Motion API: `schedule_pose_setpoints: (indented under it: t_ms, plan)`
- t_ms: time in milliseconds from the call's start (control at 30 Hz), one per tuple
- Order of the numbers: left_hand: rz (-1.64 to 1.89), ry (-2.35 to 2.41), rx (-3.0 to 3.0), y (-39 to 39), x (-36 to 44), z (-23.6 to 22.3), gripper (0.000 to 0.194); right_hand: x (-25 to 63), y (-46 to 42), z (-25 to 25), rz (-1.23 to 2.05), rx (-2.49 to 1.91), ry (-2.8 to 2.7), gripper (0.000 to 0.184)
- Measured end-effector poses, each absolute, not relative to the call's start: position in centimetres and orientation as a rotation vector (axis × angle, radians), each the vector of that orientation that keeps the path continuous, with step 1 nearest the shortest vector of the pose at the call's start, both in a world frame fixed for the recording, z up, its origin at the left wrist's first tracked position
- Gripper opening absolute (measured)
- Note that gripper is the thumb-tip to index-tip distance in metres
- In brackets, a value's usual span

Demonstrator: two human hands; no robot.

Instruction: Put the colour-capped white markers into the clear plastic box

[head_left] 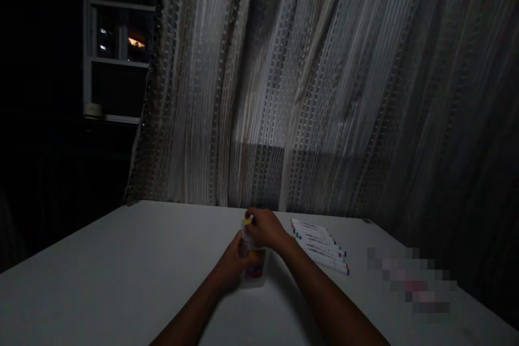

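Two hands on a marker case (254, 270): left hand (233, 267) steadies it, right hand (265, 228) pinches a yellow-capped marker (246, 225); a marker row (320, 245) lies beside.

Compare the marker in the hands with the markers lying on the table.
The held marker stands roughly upright between the left hand and right hand; the row of markers lies flat, untouched. The held one shows a yellow tip; the row shows several cap colours. Both have pale barrels.

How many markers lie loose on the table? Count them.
About 8 markers, side by side in a row on the white table, just right of the right hand; dim light blurs the count.
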State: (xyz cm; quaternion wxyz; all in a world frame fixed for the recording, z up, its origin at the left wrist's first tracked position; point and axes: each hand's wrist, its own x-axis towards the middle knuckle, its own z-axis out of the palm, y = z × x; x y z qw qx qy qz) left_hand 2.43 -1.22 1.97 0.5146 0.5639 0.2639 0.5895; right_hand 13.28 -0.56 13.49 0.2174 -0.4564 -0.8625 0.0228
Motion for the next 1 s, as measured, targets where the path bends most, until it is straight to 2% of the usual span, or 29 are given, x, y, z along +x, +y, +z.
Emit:
schedule_pose_setpoints:
  t_ms: [167, 300, 433, 567, 767, 1000]
  plan:
    - [1.429, 0.718, 1.394, -1.3, 2.5, 2.0, 0.057, 12.8, -0.7, 13.3, -0.013, -1.293, -2.369, 0.025]
    - [1.443, 0.77, 1.389, -1.2, 2.5, 1.8, 0.054, 13.3, -0.5, 13.0, 0.067, -1.194, -2.291, 0.025]
    - [1.393, 0.775, 1.34, -1.2, 2.5, 1.8, 0.061, 17.2, 0.6, 12.0, 0.096, -1.072, -1.909, 0.025]
    - [1.364, 0.732, 1.33, -1.4, 2.5, 1.8, 0.062, 23.5, 2.8, 8.6, 0.07, -1.461, -1.608, 0.027]
    - [1.361, 0.746, 1.307, -1.6, 2.5, 1.6, 0.061, 28.2, 4.5, 2.8, -0.124, -1.828, -1.786, 0.03]
    - [1.348, 0.854, 1.36, -1.4, 2.1, 1.8, 0.061, 26.7, 3.8, 2.5, -0.067, -1.949, -2.12, 0.031]
